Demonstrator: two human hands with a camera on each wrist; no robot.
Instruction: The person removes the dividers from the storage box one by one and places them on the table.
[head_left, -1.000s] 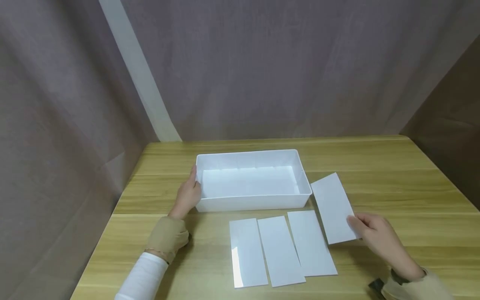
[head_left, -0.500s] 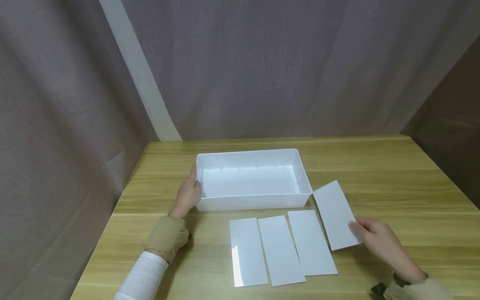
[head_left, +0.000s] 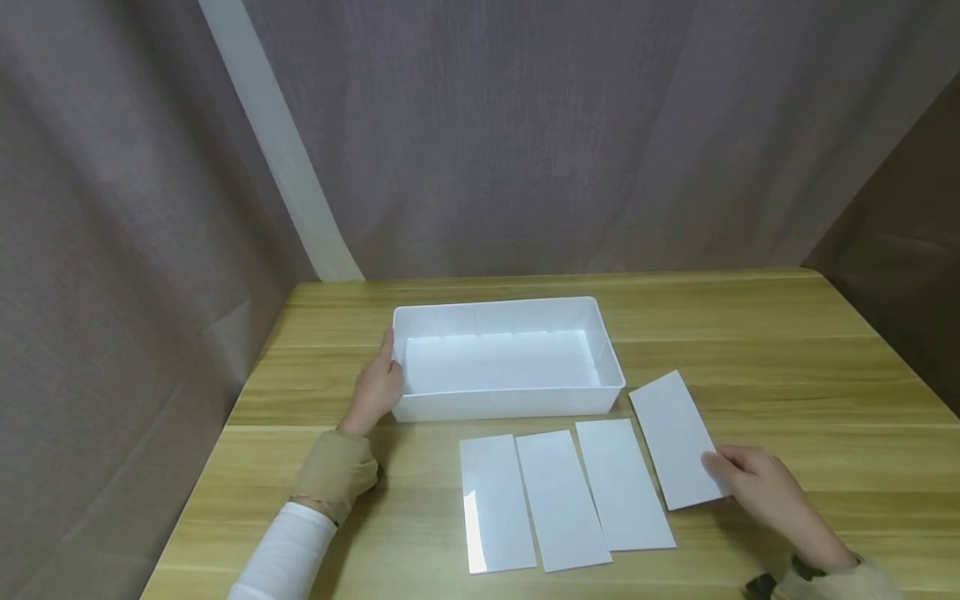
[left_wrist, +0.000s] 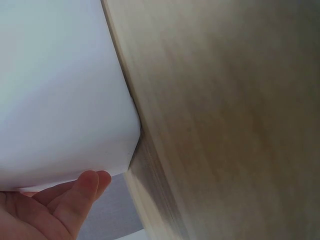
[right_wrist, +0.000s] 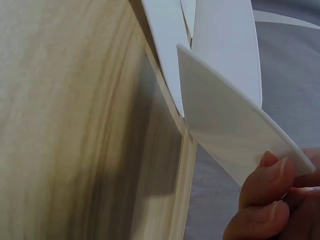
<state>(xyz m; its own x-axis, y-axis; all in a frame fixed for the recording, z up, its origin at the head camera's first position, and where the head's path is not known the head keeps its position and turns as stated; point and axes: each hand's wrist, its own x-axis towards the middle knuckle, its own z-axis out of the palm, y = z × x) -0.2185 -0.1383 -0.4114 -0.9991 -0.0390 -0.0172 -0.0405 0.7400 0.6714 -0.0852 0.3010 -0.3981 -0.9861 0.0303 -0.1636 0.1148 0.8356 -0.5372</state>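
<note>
My left hand (head_left: 377, 385) grips the left end of a white rectangular plastic box (head_left: 504, 405), its fingers along the end wall. In the left wrist view the fingers (left_wrist: 82, 192) touch the box's outside. Over on the right, my right hand (head_left: 761, 483) pinches a thin white rectangular panel (head_left: 675, 442) by its near right edge. That panel is tilted and raised off the table in the right wrist view, with the curled fingers (right_wrist: 270, 185) under it. Three similar white panels, the left (head_left: 497, 504), middle (head_left: 562, 500) and right (head_left: 625, 483), lie before the box.
The wooden table (head_left: 810, 358) runs to a back edge against a grey-purple curtain (head_left: 525, 150). A pale vertical strip (head_left: 285, 158) crosses the curtain at the left. Nothing is seen inside the box.
My right hand has brought its panel lower and slightly right, towards the table and away from the box's corner. My left hand, the box and the three lying panels have stayed put.
</note>
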